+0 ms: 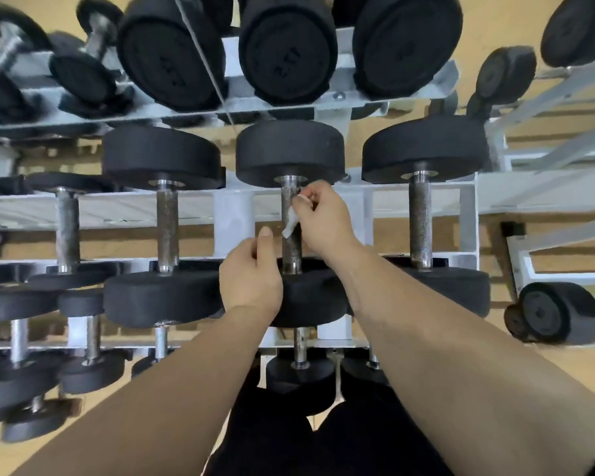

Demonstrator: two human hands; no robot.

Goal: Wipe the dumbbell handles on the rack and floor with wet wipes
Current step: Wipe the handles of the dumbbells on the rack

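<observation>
Right hand pinching white wet wipe against knurled handle of middle dumbbell, near its far head. Dumbbell lying on middle tier of white rack, between two similar ones. Left hand hovering just beside handle's near end, grip curled inward, thumb up; cannot tell whether holding anything.
</observation>
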